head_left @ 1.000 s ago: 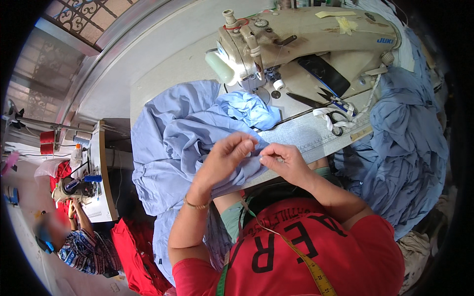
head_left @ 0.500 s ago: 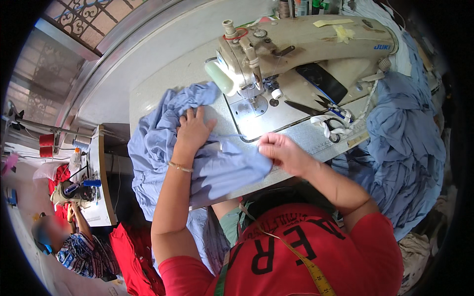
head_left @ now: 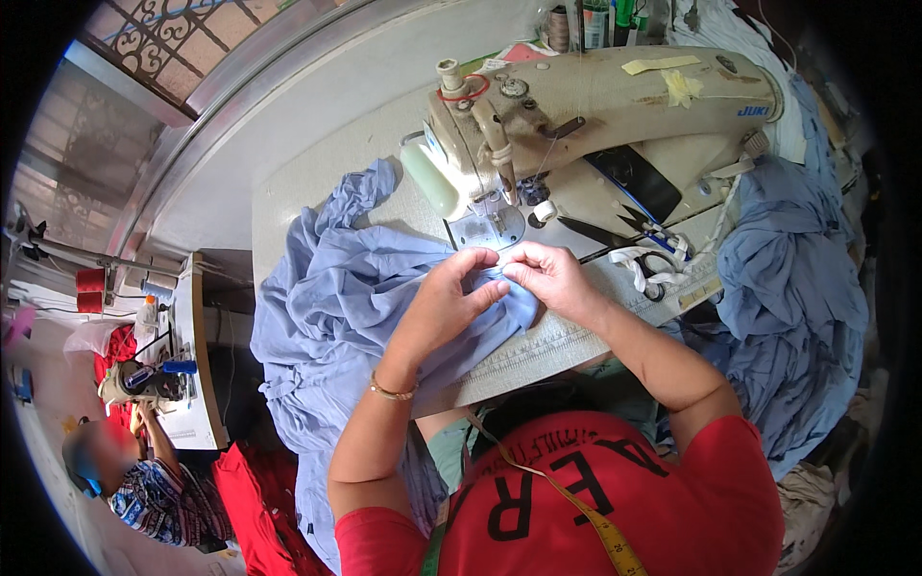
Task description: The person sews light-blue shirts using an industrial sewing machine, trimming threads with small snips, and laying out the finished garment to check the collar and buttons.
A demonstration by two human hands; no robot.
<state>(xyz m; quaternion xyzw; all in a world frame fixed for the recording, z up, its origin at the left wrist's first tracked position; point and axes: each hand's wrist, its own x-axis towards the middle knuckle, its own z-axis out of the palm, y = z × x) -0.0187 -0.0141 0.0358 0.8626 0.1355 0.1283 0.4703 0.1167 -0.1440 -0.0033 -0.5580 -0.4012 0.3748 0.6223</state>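
A light blue cloth (head_left: 355, 278) lies bunched over the left of the sewing table and hangs off its front edge. My left hand (head_left: 459, 293) pinches the cloth's right end, close in front of the needle area. Right beside it, my right hand (head_left: 549, 278) is closed on the same end, the fingertips of both hands nearly meeting. Beyond my hands stands the beige sewing machine (head_left: 615, 96), its lamp lighting the metal needle plate (head_left: 488, 228). The exact edge between my fingers is partly hidden by them.
Right of my hands lie black scissors (head_left: 658, 274), small blue-handled snips (head_left: 663, 230) and a dark phone (head_left: 634, 182). A large heap of blue cloth (head_left: 788, 307) fills the right side. At far left, another person (head_left: 173, 499) works at a second machine.
My left hand has left the bunched cloth and moved right to meet my right hand. The cloth's end has been drawn up toward the needle plate, and its upper part has shifted left.
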